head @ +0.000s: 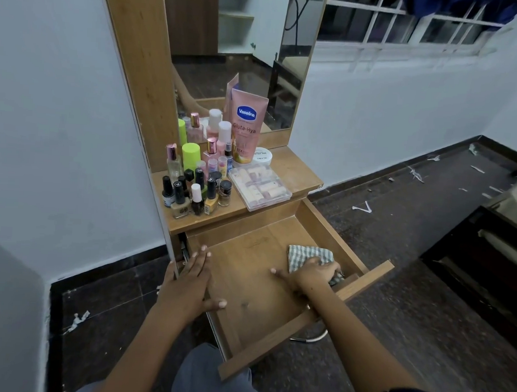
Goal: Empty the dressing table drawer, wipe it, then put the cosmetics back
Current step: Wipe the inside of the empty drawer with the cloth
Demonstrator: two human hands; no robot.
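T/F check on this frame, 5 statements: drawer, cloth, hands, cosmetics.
1. The drawer is pulled out and holds no cosmetics. True.
2. The left hand holds the cloth. False: the right hand presses it on the drawer floor; the left rests flat on the drawer's left edge.
3. The Vaseline tube lies in the drawer. False: it stands on the tabletop.
4. The nail polish bottles stand on the tabletop. True.
5. The cloth is plain white. False: it is checked.
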